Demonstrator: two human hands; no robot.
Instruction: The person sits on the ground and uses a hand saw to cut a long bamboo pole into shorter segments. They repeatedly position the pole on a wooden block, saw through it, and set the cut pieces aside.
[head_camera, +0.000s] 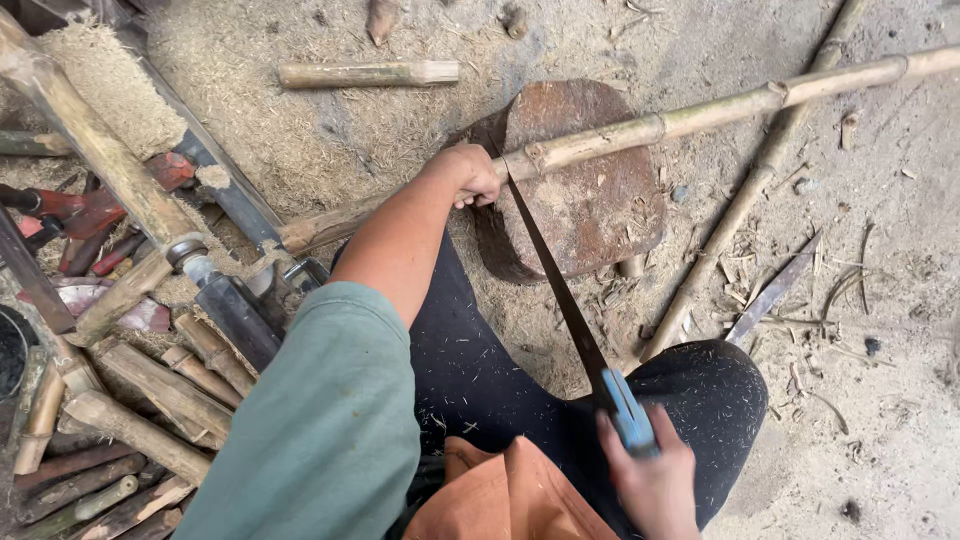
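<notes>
Pinning the long bamboo pole (620, 128) across the worn wooden block (590, 180) with my left hand (470, 175) clenched around it so it cannot roll, I grasp the blue-handled saw (590, 345) firmly in my right hand (650, 480), blade meeting the pole just beside that hand.

Cut bamboo pieces (150, 400) piled left; a knife (772, 292) lies right.

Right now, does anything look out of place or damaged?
A loose blade lies bare on the dirt by the right knee. Sawdust covers the ground. Otherwise the saw sits square on the bamboo pole.
</notes>
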